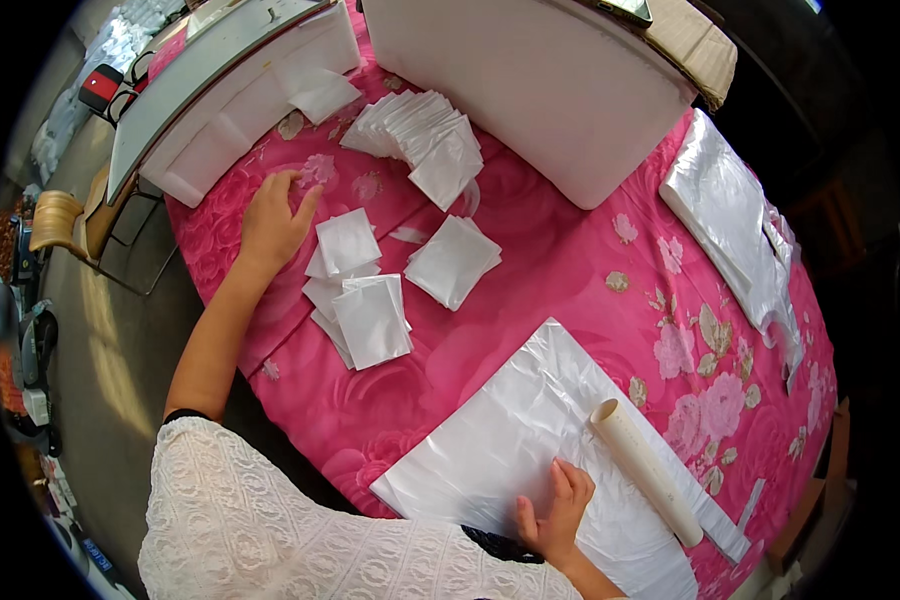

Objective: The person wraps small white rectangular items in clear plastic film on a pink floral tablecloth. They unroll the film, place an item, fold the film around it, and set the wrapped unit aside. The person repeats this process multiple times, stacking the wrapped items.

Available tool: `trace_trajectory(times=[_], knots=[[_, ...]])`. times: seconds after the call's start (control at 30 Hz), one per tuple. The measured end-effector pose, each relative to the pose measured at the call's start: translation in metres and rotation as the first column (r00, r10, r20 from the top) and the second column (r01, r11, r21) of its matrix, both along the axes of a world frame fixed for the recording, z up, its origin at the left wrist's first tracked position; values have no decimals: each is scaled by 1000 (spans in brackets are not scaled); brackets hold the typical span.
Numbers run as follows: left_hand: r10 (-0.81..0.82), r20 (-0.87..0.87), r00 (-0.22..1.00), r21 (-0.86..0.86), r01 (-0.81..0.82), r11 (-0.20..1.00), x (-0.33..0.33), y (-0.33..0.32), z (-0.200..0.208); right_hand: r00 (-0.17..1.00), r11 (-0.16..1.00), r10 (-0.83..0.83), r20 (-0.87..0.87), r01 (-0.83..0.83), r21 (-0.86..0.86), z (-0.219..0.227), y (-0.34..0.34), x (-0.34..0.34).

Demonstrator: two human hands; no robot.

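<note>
My left hand (pixel 278 218) is over the pink floral cloth at the left, thumb and fingers apart, with nothing seen in it. Just right of it lie small piles of folded white plastic squares: one pile (pixel 348 245), another overlapping it (pixel 372 322) and a third (pixel 454 262) further right. Beyond them, a fanned row of similar squares (pixel 410 130) reaches toward the boxes. Flat on a wide stack of thin, shiny plastic sheets (pixel 500 420) rests my right hand (pixel 558 508), its thumb and fingers spread. A beige tube (pixel 646 472) lies across the stack's right side.
A large white box (pixel 530 90) stands at the back, and a long white case (pixel 240 120) at the back left. One folded plastic piece (pixel 324 95) leans against that case. More plastic sheets (pixel 730 230) hang over the right edge. A chair (pixel 80 225) stands on the floor at left.
</note>
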State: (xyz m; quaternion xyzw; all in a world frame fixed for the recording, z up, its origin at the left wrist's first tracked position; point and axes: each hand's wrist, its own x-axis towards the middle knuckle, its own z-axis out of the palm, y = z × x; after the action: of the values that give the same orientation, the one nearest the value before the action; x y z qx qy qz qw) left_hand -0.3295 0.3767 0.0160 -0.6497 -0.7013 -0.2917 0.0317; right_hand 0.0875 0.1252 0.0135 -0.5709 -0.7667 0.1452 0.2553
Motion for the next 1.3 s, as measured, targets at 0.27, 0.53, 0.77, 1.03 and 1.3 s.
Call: trace_trajectory(times=[0.27, 0.53, 0.77, 1.03, 1.3], knots=[[195, 112, 974, -469, -121, 875, 23, -38, 13, 911, 893, -154, -382, -37, -449, 42, 168, -73], [123, -23, 992, -652, -108, 750, 52, 2, 14, 939, 848, -331, 96, 341, -405, 15, 255, -155], [135, 770, 623, -178, 7, 984, 36, 2, -36, 888, 901, -383, -255, 297, -317, -4, 244, -173], [-189, 954, 231, 235, -191, 953, 39, -76, 27, 591, 803, -99, -800, -428, -415, 40, 237, -124], [43, 997, 71, -28, -194, 981, 118, -169, -30, 728, 620, 163, -666, -601, -505, 26, 202, -160]])
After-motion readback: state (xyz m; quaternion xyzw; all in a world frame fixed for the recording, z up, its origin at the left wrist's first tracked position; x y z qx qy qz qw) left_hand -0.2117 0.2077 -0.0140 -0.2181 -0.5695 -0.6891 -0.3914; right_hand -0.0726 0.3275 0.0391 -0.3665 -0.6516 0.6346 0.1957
